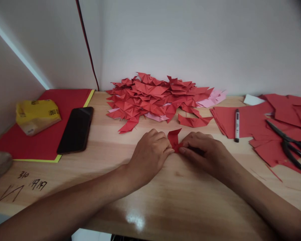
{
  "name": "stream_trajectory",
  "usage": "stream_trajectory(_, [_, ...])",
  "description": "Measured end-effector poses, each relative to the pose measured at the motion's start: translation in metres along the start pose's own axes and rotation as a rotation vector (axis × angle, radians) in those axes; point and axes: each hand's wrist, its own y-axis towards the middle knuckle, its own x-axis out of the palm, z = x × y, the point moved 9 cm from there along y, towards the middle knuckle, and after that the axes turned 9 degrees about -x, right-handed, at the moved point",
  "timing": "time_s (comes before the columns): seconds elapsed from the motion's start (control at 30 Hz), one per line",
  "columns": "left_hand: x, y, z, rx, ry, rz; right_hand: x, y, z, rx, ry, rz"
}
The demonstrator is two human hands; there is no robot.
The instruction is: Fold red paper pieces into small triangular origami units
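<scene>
Between my two hands is a small piece of folded red paper [174,138], one flap of it standing up toward the back. My left hand [152,154] is closed, its thumb and fingertips pinching the paper's left side. From the other side my right hand [203,147] pinches the right edge between thumb and forefinger. Fingers cover much of the paper's lower part. Just behind my hands lies a heap of folded red paper pieces [150,97], with a few pink ones among them. One folded red piece [195,121] rests at the heap's front right.
Left on the wooden table [102,201] are a black phone [75,130], red sheets [47,147] and a yellow packet [37,115]. At right lie cut red paper [225,118], a marker pen [237,125] and scissors [291,147]. A wall [190,43] stands behind.
</scene>
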Motion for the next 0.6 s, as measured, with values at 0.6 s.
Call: stream_trajectory(0.6, [-0.005,-0.009,0.017,0.13,0.033,0.052,0.011,-0.002,0.001,0.072,-0.229,-0.017])
